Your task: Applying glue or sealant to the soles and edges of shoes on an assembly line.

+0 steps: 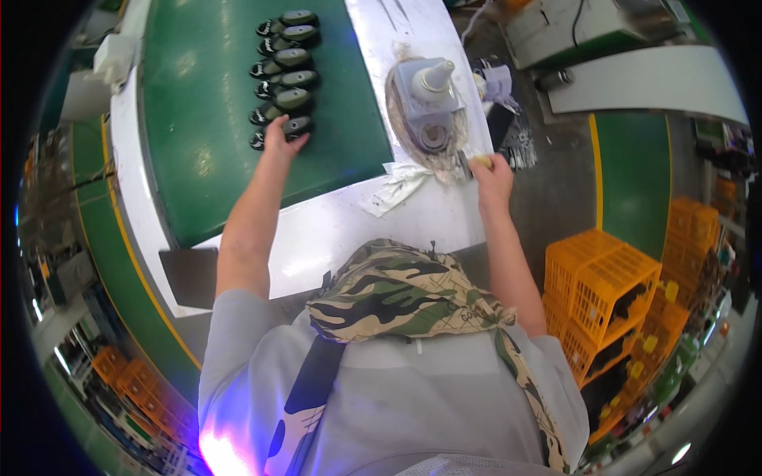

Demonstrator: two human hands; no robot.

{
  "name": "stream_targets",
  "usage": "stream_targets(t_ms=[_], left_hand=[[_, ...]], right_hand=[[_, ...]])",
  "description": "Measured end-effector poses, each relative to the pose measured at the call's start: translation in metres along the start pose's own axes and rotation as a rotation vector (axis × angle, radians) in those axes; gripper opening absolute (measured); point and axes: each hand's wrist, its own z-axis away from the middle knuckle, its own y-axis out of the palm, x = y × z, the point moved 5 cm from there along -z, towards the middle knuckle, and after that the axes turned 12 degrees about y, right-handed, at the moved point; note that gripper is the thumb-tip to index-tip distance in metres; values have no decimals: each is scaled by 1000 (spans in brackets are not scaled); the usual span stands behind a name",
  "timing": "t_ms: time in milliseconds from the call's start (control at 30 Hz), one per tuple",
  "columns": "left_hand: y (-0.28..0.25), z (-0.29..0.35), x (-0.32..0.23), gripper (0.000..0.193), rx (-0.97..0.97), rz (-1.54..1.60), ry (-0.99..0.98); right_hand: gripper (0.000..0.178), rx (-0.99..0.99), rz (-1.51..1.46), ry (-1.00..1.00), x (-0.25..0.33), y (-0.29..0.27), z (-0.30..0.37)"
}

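A row of dark green and black shoes (295,78) lies on the green belt. My left hand (279,141) reaches over the near end of the row, thumb and fingers around the nearest shoe (298,125). Off to the right, my right hand (495,181) is closed on a brush (479,162) with a yellowish handle. Its head, partly hidden and too small to make out well, is close to a grey container (425,99) with a pale cone-shaped top. That container stands on a round, crusted base by the table's right edge.
Crumpled white paper or cloth (394,189) lies on the white tabletop (341,232) between belt and container. Orange crates (591,274) are stacked at my right. A dark flat panel (189,278) sits at the table's near left corner. A white curved surface (643,86) extends at the far right.
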Motion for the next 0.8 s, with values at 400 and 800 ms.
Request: stream_targets(t_ms=[400,800], left_hand=[[-21,-35,-12,35,168,-186,-5],[-2,159,26,59,802,263,115]], right_hand=[[12,-39,843,-728,46,77,-6],[14,-10,1042,-880,45,90,0]])
